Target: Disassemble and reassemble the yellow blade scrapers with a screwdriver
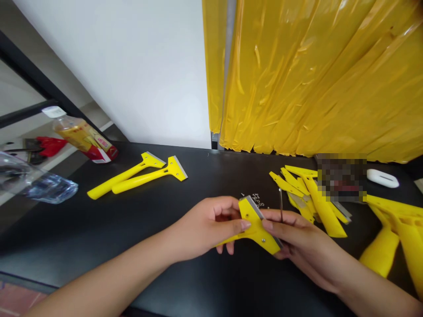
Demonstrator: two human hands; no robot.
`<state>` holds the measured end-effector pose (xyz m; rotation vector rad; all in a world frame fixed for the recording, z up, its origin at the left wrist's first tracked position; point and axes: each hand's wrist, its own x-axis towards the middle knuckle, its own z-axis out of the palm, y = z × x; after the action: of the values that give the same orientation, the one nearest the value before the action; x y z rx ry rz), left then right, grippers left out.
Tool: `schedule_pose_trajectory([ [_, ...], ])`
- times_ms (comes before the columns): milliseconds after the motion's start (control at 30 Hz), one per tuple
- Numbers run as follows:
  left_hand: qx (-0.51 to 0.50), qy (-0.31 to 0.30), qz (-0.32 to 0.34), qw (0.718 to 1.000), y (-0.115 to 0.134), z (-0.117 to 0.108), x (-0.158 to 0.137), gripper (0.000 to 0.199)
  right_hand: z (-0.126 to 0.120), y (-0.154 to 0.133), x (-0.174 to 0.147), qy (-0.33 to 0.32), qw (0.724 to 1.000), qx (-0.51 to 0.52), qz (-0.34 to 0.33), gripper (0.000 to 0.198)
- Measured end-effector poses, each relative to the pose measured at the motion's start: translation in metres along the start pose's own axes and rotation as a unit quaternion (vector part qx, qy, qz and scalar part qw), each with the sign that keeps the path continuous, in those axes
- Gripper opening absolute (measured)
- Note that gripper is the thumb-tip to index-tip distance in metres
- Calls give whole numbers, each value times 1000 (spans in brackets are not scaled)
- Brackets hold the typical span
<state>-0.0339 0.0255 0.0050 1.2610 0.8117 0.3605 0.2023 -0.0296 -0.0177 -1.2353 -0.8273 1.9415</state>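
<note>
A yellow scraper [254, 224] with a metal blade along its head is held up in front of me between both hands. My left hand [201, 231] is closed on it where the handle meets the head, thumb on top. My right hand [302, 233] pinches the blade side of the head, and a thin metal rod-like tool [281, 206] sticks up from its fingers. One screw shows in the head's lower part; the other hole looks dark. Just behind the scraper lie several small screws and nuts [257, 200].
Two yellow scrapers [140, 178] with blades lie at left on the black table [158, 273]. Yellow scraper parts [309, 193] are piled at right, with more yellow handles [383, 246] at the edge. Two bottles [86, 138] and a white case [382, 178] stand around; yellow plastic strips hang behind.
</note>
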Motion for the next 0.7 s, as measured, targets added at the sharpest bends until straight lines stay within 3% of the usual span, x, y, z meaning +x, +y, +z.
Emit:
schedule_pose_trajectory([
  [100, -24, 32, 21, 999, -1, 4, 1, 32, -1, 1, 1, 18, 1000, -16, -16, 38],
  [267, -90, 67, 2, 994, -5, 9, 3, 31, -5, -1, 4, 35, 997, -52, -44, 37],
  [400, -155, 107, 17, 982, -6, 2, 7, 28, -14, -14, 3, 101, 974, -165, -115, 36],
  [500, -179, 138, 28, 974, -6, -6, 9, 27, -30, -29, -3, 170, 908, -330, -193, 40],
  [600, -188, 156, 29, 969, -5, -11, 11, 26, -50, -41, -10, 241, 789, -518, -226, 49],
  [633, -190, 163, 30, 968, -5, -11, 11, 25, -56, -44, -11, 267, 762, -547, -220, 51],
  [700, -195, 176, 32, 964, -6, -13, 12, 25, -66, -50, -15, 299, 761, -530, -225, 49],
])
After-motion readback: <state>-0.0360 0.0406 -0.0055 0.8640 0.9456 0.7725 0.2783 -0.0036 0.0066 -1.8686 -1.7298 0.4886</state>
